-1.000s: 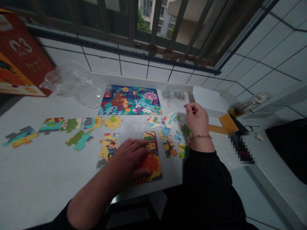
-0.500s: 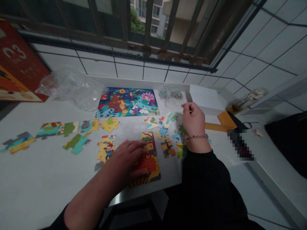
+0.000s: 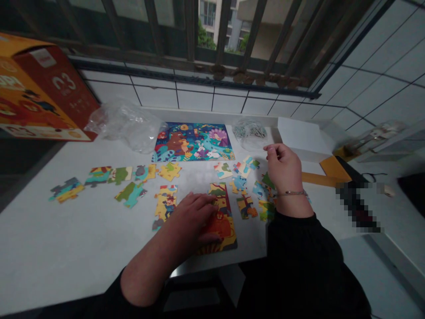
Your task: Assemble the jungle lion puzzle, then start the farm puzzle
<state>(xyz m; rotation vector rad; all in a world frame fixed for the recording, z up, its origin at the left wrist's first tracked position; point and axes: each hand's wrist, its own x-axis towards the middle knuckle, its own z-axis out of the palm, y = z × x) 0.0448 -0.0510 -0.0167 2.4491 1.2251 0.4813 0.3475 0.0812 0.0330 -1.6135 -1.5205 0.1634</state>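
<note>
Left palm on the lion picture, right fingertips pinched above the counter (image 3: 83, 248).
Head view, clock face centred on the left hand (image 3: 194, 215): its grip is wide, fingers spread over the lion picture (image 3: 227, 226); the right hand (image 3: 283, 170), at two o'clock, has a narrow grip (whether anything is in it, I cannot tell). Loose puzzle pieces (image 3: 246, 207) lie between one and three o'clock, a row of pieces (image 3: 120, 175) at ten, the blue picture (image 3: 195, 141) at twelve. Only the view has swung, showing more of the orange box (image 3: 73, 88); the pieces' layout looks unchanged.
</note>
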